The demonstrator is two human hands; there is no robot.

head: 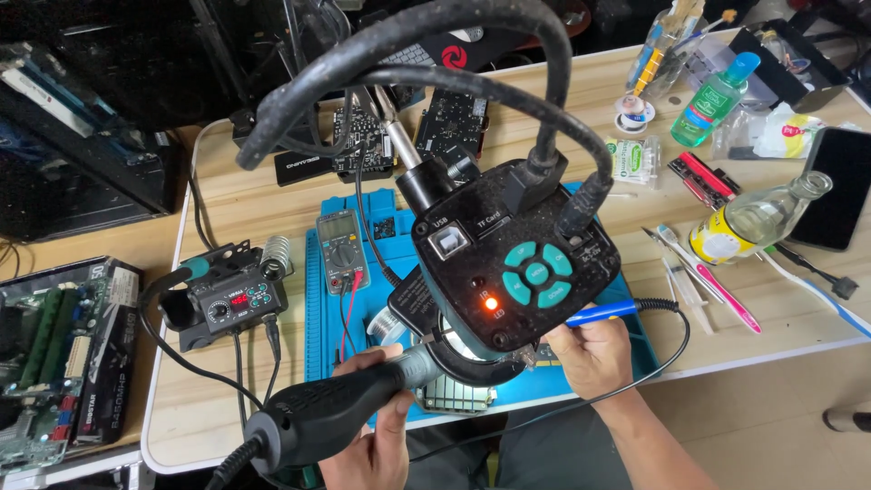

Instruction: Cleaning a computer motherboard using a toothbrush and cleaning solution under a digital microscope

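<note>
My left hand (pixel 367 436) grips the black handle of a hot-air wand (pixel 336 408), its nozzle pointing right under the microscope camera head (pixel 513 263). My right hand (pixel 590 354) holds a blue-handled soldering iron (pixel 603 314), tip hidden beneath the camera. A ring light (pixel 463 363) sits under the black camera, whose teal buttons and orange lamp face me. The piece being worked on, a small gridded part (pixel 454 396) on the blue mat (pixel 318 336), is mostly hidden.
A soldering station (pixel 231 304) and a multimeter (pixel 343 252) stand at left. Circuit boards (pixel 363 136) lie at the back. Bottles (pixel 758 218), tweezers, a toothbrush and a phone (pixel 839 186) crowd the right. Thick black cables (pixel 408 63) arc overhead. The table's front edge is close.
</note>
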